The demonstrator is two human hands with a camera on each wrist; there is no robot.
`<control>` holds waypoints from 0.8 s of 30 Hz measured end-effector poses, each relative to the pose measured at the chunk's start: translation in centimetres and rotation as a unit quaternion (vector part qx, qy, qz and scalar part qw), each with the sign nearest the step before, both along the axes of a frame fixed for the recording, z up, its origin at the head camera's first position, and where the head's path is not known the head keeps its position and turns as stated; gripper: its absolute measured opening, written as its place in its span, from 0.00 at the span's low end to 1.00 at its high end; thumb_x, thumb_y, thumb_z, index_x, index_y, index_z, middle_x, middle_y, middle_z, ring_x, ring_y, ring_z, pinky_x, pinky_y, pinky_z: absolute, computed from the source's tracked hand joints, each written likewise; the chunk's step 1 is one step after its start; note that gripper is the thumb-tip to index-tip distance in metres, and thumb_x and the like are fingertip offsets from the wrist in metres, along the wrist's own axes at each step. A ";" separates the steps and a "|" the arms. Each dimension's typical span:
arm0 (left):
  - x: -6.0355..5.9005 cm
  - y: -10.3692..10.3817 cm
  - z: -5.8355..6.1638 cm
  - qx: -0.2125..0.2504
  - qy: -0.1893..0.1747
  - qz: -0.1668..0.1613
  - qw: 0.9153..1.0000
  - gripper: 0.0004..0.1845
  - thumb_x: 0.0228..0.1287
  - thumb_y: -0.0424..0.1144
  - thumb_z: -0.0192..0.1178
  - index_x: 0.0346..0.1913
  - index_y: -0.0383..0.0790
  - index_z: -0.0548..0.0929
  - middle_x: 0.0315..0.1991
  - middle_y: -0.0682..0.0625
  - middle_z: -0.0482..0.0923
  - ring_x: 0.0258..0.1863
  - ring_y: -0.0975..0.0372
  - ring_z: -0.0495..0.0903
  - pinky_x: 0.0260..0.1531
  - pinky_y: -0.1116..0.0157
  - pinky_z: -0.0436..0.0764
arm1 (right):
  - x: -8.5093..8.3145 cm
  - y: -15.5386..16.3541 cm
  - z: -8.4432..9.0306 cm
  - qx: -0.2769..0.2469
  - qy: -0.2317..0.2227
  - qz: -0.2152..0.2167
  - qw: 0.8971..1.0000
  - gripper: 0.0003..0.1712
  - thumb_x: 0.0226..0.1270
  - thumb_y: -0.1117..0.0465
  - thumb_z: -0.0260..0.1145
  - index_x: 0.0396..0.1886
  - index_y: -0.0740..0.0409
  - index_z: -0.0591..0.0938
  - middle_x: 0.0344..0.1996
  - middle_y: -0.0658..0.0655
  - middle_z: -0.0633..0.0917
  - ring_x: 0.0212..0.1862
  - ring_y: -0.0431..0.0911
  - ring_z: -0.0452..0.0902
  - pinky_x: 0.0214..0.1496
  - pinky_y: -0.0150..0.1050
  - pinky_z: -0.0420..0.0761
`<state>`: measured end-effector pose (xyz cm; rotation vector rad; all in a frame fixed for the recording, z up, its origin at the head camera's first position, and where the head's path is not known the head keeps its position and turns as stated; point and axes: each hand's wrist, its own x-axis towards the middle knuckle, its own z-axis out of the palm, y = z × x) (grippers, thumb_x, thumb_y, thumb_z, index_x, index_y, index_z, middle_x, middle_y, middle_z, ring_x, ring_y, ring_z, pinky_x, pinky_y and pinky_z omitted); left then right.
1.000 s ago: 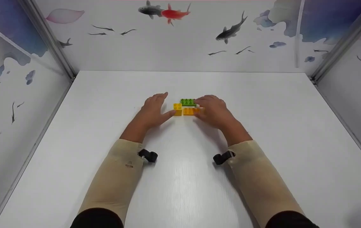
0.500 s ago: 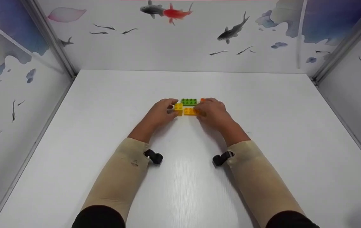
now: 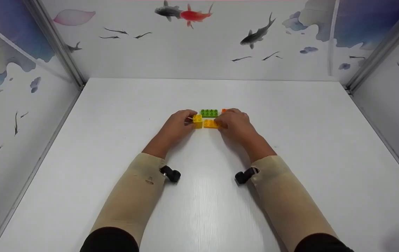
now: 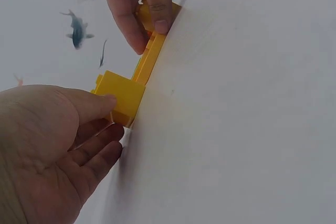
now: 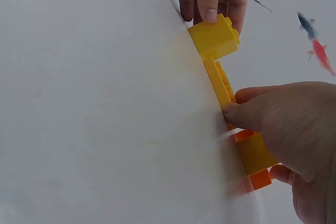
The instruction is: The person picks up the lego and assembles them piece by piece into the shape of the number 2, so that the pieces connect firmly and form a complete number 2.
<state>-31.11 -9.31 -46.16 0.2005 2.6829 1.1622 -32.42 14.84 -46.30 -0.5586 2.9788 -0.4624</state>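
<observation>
On the white table (image 3: 199, 196), my left hand (image 3: 188, 120) pinches a small yellow brick (image 3: 197, 120) between thumb and fingers. The left wrist view shows the thumb on the yellow brick's (image 4: 119, 98) side. My right hand (image 3: 221, 122) pinches the right end of a flat yellow-orange brick (image 3: 210, 123). That flat brick (image 5: 218, 83) lies just right of the yellow brick (image 5: 214, 38). A green brick (image 3: 208, 112) lies just behind them. An orange brick (image 3: 224, 110) peeks out behind my right hand, and it shows under that hand's fingers as the orange brick (image 5: 258, 178) in the right wrist view.
Walls (image 3: 199, 45) printed with fish close in the table at the back, left and right. A metal post (image 3: 55, 45) stands at each back corner. A small black camera (image 3: 170, 173) sits on each wrist.
My left hand has slid right and its straight fingers have curled onto the small yellow brick. My right hand has stayed on the flat brick, and the orange brick now shows behind it.
</observation>
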 end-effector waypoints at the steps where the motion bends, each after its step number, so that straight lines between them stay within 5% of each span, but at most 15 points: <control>1: 0.1 0.0 0.0 -0.001 0.000 0.001 1.000 0.27 0.79 0.42 0.63 0.77 0.52 0.73 0.75 0.54 0.73 0.71 0.61 0.75 0.78 0.58 0.73 | 0.0 0.0 -0.1 -0.001 0.002 0.002 1.000 0.21 0.77 0.57 0.71 0.67 0.45 0.86 0.65 0.46 0.87 0.80 0.52 0.65 0.81 0.60 0.65; 24: 0.5 -0.1 0.8 0.028 0.019 -0.003 0.999 0.27 0.78 0.40 0.64 0.76 0.50 0.75 0.74 0.52 0.75 0.73 0.59 0.76 0.76 0.58 0.75 | 1.2 0.6 1.7 -0.007 0.040 0.011 0.999 0.17 0.79 0.55 0.69 0.64 0.43 0.88 0.67 0.47 0.86 0.81 0.52 0.65 0.84 0.65 0.60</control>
